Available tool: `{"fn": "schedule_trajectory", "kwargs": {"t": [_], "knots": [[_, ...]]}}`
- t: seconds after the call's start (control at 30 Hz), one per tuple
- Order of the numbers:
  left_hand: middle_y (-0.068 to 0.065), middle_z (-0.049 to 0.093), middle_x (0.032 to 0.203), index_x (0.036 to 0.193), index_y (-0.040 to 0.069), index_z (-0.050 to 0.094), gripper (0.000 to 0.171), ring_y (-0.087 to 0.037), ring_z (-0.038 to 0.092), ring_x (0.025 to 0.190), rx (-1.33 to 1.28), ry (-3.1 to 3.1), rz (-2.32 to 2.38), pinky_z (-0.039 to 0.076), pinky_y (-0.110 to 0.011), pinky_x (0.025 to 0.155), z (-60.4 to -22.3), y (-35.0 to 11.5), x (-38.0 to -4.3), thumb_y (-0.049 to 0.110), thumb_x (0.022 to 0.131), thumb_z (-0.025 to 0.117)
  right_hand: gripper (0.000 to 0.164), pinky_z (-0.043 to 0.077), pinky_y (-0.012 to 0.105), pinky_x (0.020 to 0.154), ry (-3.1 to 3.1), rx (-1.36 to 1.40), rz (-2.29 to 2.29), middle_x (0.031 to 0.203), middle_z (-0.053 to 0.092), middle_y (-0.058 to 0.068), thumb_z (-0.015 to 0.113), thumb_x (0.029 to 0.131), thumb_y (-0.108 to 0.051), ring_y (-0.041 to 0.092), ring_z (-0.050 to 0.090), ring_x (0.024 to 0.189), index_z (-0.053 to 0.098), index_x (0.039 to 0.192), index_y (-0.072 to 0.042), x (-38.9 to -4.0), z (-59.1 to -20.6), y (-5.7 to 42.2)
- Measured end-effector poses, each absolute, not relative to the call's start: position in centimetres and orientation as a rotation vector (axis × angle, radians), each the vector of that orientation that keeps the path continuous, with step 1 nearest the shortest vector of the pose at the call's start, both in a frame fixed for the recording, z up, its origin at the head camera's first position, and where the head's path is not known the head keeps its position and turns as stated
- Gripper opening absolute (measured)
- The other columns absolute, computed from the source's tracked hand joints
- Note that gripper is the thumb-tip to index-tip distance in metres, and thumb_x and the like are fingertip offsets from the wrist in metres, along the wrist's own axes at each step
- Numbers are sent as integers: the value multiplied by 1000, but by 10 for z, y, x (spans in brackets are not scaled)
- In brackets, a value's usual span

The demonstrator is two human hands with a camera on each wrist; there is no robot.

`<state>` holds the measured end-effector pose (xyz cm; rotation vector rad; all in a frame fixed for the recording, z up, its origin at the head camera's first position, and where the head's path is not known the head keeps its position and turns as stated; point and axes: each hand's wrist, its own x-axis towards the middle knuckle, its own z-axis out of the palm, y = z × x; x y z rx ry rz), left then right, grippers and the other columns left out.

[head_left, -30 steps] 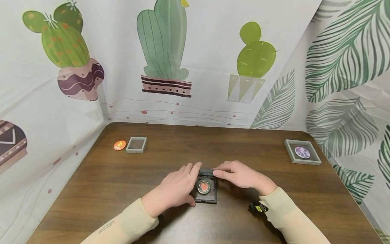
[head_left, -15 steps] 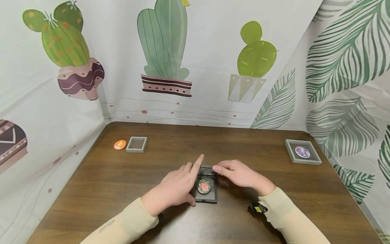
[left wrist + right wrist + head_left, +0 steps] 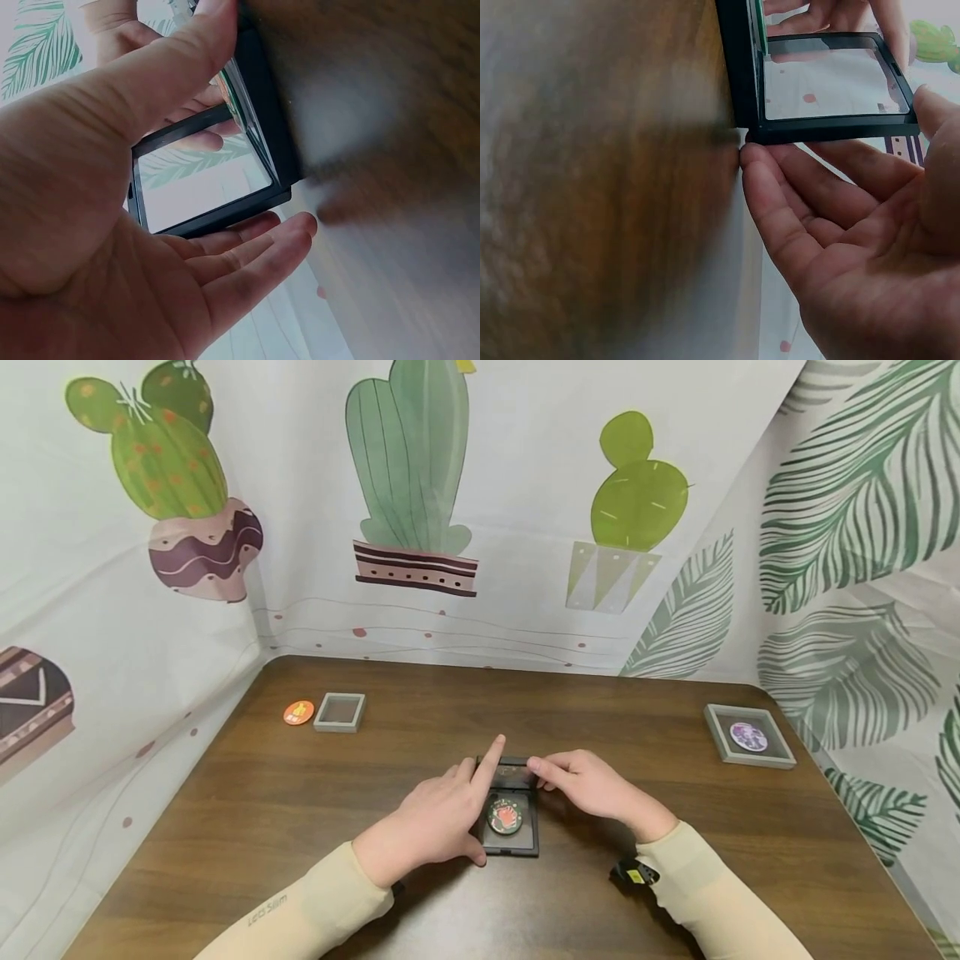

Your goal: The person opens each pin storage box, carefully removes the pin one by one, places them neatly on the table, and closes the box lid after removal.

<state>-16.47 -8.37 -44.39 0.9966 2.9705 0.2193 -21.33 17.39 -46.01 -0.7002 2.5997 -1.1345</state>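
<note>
In the head view, a black hinged display frame [image 3: 536, 831] lies on the table with its lid [image 3: 517, 777] raised at the far side. A round green-and-orange badge [image 3: 505, 817] sits on the clear film of its base. My left hand [image 3: 431, 820] spans the frame's left side, thumb at the near corner, index finger stretched past the lid. Its straight fingers [image 3: 259, 277] lie beside the lid in the left wrist view. My right hand [image 3: 588, 783] grips the lid's right side. In the right wrist view its thumb [image 3: 936, 111] is on the lid's outer edge, fingertips near the hinge.
At the back left, an orange badge [image 3: 298, 712] lies beside a small grey frame [image 3: 336, 727] that holds nothing. A larger grey frame [image 3: 757, 762] with a purple badge [image 3: 748, 737] stands at the back right. Behind the table [image 3: 225, 827] hangs a printed cloth [image 3: 525, 485].
The lid has swung up and away from the base, with my right hand moving slightly back along with it. My left index finger has lifted and straightened; my left thumb has stayed at the near corner.
</note>
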Motion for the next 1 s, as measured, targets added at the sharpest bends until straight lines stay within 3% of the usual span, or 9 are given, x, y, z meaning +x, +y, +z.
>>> {"fn": "schedule_trajectory", "kwargs": {"t": [0.87,1.0], "knots": [[-27,46,135,152,21,-25,159,-32,57,109,966,2966,221,54,-41,74,-444,-83,-166,61,50,90,48,52,34,73,2624,-617,-1193,90,69,-2,41,102,-55,15,65,80,74,105,-21,-213,-459,169],[-26,47,133,153,21,-24,159,-31,57,109,968,2960,227,54,-40,74,-444,-83,-165,60,51,90,44,49,32,67,2646,-712,-1164,81,63,-5,45,100,-57,12,59,74,70,99,-22,-212,-462,170]]}}
